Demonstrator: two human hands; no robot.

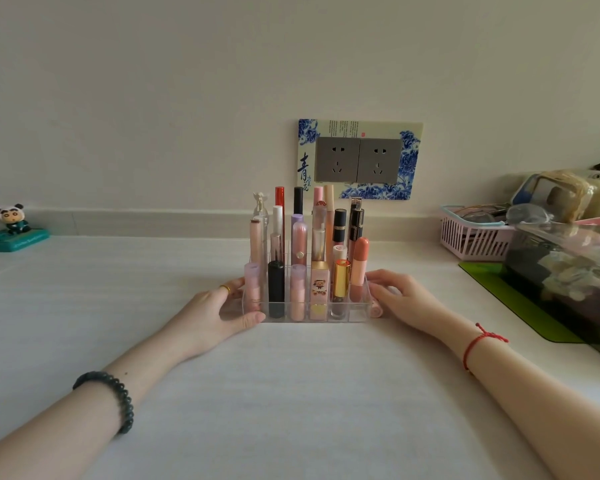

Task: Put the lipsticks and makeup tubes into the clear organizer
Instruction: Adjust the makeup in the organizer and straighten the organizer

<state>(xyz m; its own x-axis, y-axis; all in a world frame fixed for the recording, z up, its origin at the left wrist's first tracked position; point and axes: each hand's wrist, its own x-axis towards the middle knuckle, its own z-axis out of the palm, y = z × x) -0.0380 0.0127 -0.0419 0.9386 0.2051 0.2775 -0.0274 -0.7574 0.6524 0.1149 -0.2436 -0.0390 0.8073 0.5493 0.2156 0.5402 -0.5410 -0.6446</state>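
- Clear organizer (305, 315) stands in the middle of the frame on a pale table (291, 393), packed with upright lipsticks and makeup tubes.
- Left hand (222, 310) holds the organizer's left end, fingers wrapped along the side wall and thumb against the front corner.
- Right hand (402, 296) lies at the organizer's right end, fingers relaxed and spread loosely over a pink tube (377, 309) that lies on its side on the table, touching the right wall.
- Step in hand, as I judge it: the task is nearly done, and this lying tube looks like the last piece outside.
- Next move likely calls for pinching that tube, turning it upright and lowering it into the front-right slot (358, 304), which appears empty, while the other hand steadies the organizer.
- Count: one organizer; roughly twenty pieces standing inside, though overlap stops an exact tally; the front row shows five.
- One tube remains outside.
- Two wall sockets (359, 160) sit above the organizer; one panda figurine (13, 220) is at centre left; one pink basket (471, 237) is at centre right.
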